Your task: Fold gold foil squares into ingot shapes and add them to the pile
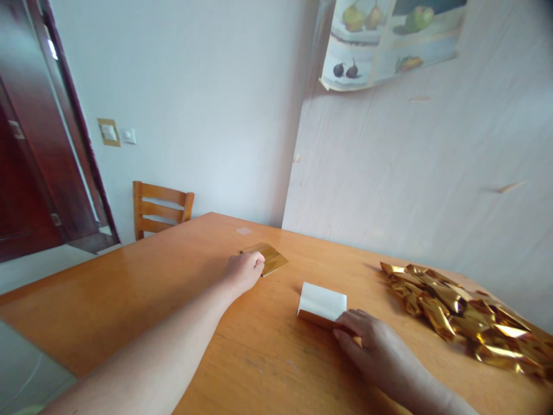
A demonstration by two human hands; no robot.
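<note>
My left hand (247, 271) is stretched out over the table with its fingers curled, closed on the near left edge of a flat gold card (273, 258). The fingertips are turned away from me, so the exact hold is hidden. Closer to me, my right hand (371, 341) pinches the right end of a small white folded piece of card (323, 301) between thumb and fingers. Its top is plain white, and the side facing me looks brownish gold and shaded. This piece stands slightly raised, apart from the gold card.
Crumpled, shiny gold foil pieces (458, 305) lie heaped along the right side of the wooden table (142, 305). A wooden chair (162, 207) stands beyond the far left edge. Walls rise behind the table, with a fruit painting (389, 34) on the right one.
</note>
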